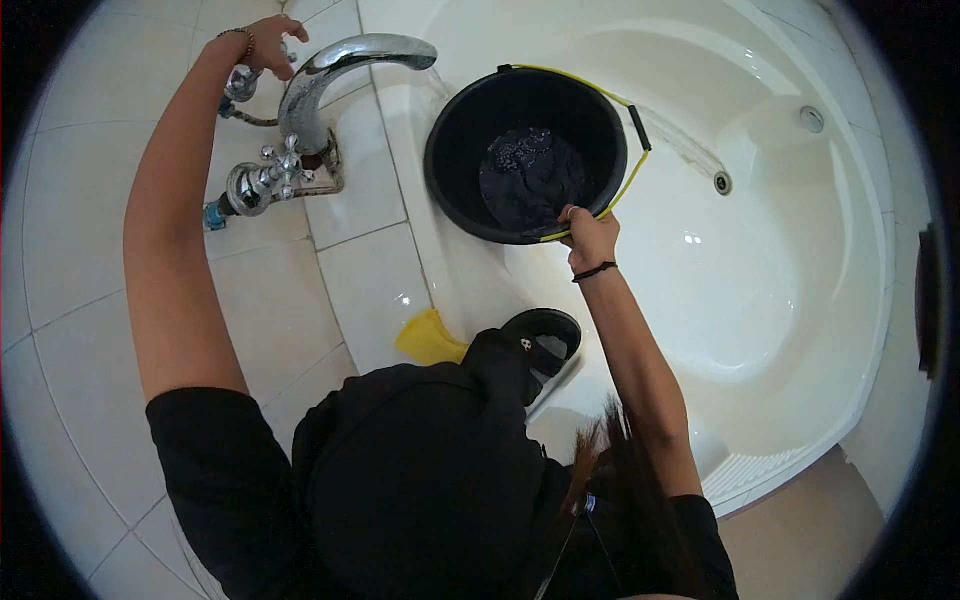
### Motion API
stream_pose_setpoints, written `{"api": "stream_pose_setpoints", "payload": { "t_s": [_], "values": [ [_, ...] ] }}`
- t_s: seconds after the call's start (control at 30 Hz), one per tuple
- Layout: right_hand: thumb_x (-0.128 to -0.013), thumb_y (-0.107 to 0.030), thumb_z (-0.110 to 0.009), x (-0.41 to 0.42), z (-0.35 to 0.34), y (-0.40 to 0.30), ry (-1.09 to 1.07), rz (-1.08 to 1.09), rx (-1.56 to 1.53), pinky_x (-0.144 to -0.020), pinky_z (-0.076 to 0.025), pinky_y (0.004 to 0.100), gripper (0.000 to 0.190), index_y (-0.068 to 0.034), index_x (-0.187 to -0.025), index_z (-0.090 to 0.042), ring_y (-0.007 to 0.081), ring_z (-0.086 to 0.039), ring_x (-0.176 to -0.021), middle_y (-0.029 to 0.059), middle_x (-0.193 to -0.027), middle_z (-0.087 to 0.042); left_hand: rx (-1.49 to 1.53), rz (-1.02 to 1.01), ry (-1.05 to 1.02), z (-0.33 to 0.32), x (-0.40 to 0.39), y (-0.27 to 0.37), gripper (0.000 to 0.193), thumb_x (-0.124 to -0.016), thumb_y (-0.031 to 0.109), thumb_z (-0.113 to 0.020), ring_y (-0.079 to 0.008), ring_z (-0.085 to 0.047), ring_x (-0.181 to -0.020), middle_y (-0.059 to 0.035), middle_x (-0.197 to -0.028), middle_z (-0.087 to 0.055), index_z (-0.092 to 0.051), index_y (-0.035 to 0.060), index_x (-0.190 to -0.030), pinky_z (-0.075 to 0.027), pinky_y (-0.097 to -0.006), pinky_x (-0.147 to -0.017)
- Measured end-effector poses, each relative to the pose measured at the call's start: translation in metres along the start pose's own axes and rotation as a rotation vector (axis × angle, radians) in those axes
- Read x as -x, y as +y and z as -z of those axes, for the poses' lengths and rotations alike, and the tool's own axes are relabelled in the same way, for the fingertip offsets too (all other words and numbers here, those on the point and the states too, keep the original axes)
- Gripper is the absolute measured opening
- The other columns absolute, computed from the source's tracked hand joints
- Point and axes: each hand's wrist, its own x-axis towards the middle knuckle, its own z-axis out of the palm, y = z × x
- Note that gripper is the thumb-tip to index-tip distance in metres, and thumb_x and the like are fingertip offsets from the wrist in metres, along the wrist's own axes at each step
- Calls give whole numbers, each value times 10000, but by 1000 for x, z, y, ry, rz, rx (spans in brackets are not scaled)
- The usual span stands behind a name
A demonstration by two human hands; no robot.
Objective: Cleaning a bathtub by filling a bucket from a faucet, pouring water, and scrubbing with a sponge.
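My left hand (271, 46) is at the far cross-shaped tap handle (291, 55), fingers curved around it, partly hiding it. Below is that tap's chrome valve body (241, 82). The curved chrome spout (360, 51) points toward a black bucket (457, 202), and a faint stream of water falls near its rim. Dark rippling water (532, 176) with some bubbles lies in the bucket. With my right hand (590, 236) I grip the bucket's near rim, thumb inside, beside the yellow wire bail (630, 184) with its black grip.
A white bathtub (750, 300) curves around the bucket, with a drain (722, 183) and a wet trail leading to it. The nearer cross-handle tap (281, 171) stands below the spout. A yellow cloth (429, 339) lies on the tiled ledge (375, 277), near a black rounded object (551, 321) partly covered by clothing.
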Motion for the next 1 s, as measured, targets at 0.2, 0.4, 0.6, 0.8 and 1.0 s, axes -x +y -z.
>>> {"api": "stream_pose_setpoints", "payload": {
  "t_s": [0.2, 0.4, 0.6, 0.8, 1.0],
  "values": [
    [-629, 58, -440, 6, 5, -1, -15, 0, 46, -458, -485, 309, 112, 19, -721, -492, 179, -529, -514, 88, -611, -531, 148, 81, -14, 11, 16, 0, 623, -421, 200, -718, -201, -542, -746, -94, -922, -527, -523, 77, -999, -457, -312, -683],
    [-635, 58, -440, 16, 3, -7, 1, 17, 6, -463, -490, 313, 112, 25, -734, -482, 170, -529, -521, 85, -606, -526, 336, 140, -197, 6, 3, -1, 559, -422, 143, -669, -154, -508, -763, -41, -878, -533, -567, 61, -965, -435, -280, -698],
    [-633, 69, -440, 17, 3, -3, 13, 3, -19, -462, -491, 310, 134, 25, -754, -479, 172, -526, -508, 90, -611, -525, 163, -21, 296, -8, 29, 9, 544, -489, 186, -686, -211, -523, -799, -97, -876, -541, -553, 85, -1007, -422, -297, -748],
    [-628, 77, -467, 14, 6, 1, 11, 1, -15, -491, -510, 334, 145, 20, -760, -481, 181, -538, -513, 94, -626, -528, -106, -41, 493, -20, 40, 19, 468, -542, 230, -682, -260, -516, -823, -125, -826, -550, -550, 88, -969, -410, -330, -774],
    [-631, 74, -469, 14, 6, 3, -2, 7, -29, -502, -514, 343, 142, 18, -760, -486, 186, -542, -522, 90, -627, -530, 2, -26, 198, -5, 33, 8, 456, -527, 165, -649, -188, -514, -673, -103, -739, -551, -519, 59, -951, -442, -296, -651]
  ]
}}
